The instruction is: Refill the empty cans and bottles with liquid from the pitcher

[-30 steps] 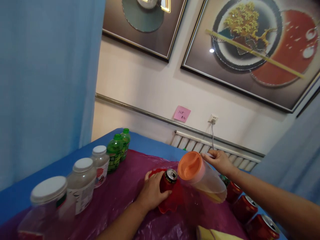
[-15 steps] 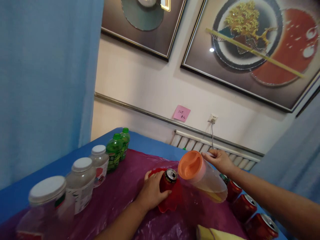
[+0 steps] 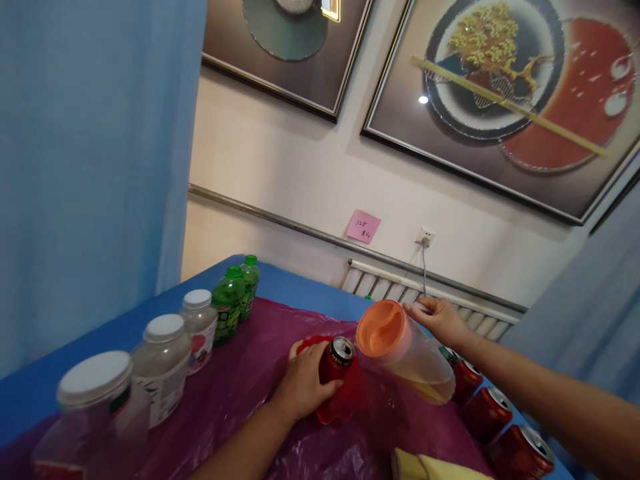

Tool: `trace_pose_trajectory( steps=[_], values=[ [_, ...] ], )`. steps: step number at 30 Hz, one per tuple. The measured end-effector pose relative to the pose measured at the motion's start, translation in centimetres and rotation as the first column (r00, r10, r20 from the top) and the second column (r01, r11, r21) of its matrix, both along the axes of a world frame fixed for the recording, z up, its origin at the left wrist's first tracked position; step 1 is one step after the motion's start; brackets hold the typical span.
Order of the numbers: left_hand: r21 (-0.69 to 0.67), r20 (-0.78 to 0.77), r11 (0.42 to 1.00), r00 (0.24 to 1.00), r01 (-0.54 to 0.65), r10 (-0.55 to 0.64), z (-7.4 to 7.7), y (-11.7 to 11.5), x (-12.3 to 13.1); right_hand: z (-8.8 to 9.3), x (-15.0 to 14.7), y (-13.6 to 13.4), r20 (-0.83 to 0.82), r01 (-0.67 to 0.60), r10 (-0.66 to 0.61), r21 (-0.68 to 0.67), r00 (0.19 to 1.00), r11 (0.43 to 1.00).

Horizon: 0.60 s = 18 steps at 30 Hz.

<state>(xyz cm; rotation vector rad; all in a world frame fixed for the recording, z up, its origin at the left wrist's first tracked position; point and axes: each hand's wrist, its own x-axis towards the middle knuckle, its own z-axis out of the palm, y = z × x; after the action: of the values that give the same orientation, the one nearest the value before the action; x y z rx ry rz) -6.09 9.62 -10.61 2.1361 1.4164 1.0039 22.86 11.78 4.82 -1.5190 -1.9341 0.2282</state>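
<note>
Translucent plastic pitcher with an orange lid (image 3: 420, 367) is leaning far over above the table, lid end just beside the top of a red metal can with a silver rim (image 3: 334, 363). Yellowish liquid is sitting low in its body; whether any is flowing, cannot tell. Blue fabric curtain (image 3: 90, 147) is filling the left side. Large dark-framed picture (image 3: 495, 87) is hanging on the wall, right. Blue table (image 3: 295, 287) is standing below, and shiny purple plastic sheet (image 3: 240, 380) is covering much of it. Three clear jars with white lids (image 3: 163, 373) are lining the left side; two green plastic bottles (image 3: 229, 307) are standing beyond them. Right hand (image 3: 440, 320) is gripping the pitcher's handle. Left hand (image 3: 305, 380) is wrapping around the can, which is standing upright at a red scalloped dish (image 3: 353, 397); inside or on it, cannot tell. Pink paper note (image 3: 363, 227) is sticking to the wall.
</note>
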Motion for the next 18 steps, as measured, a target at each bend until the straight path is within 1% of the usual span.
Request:
trace_pose_trajectory(
  steps=[10, 18],
  values=[
    [0.009, 0.005, 1.0, 1.0, -0.004, 0.004, 0.01, -0.04, 0.02, 0.04, -0.14, -0.18, -0.009, -0.022, 0.022, 0.008, 1.0, 1.0],
    [-0.005, -0.001, 1.0, 1.0, 0.002, -0.002, -0.03, -0.01, -0.05, 0.17, -0.32, -0.26, -0.028, -0.005, 0.005, 0.004, 1.0, 1.0]
  ],
)
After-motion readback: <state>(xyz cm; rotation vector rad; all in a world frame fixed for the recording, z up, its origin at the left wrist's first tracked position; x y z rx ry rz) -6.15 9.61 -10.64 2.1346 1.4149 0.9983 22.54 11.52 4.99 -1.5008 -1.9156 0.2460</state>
